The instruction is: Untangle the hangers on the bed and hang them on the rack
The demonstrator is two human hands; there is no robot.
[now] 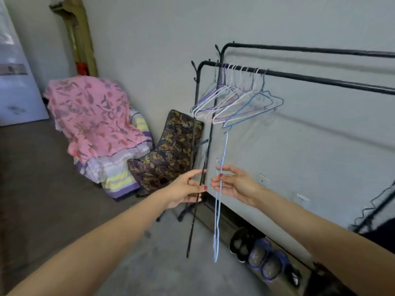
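Now we stand before the black rack (299,76), where several hangers (237,103) hang on its front bar. Our left hand (186,190) grips a black hanger (193,221), and our right hand (233,184) pinches a white hanger (217,227); both hang edge-on, slightly apart.

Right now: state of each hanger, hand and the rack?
left hand: grip on black hanger, edge-on, off the rack
right hand: grip on pale blue hanger, hanging down, off the rack
hung hangers: bunched on front rail
rack: upright, back rail bare
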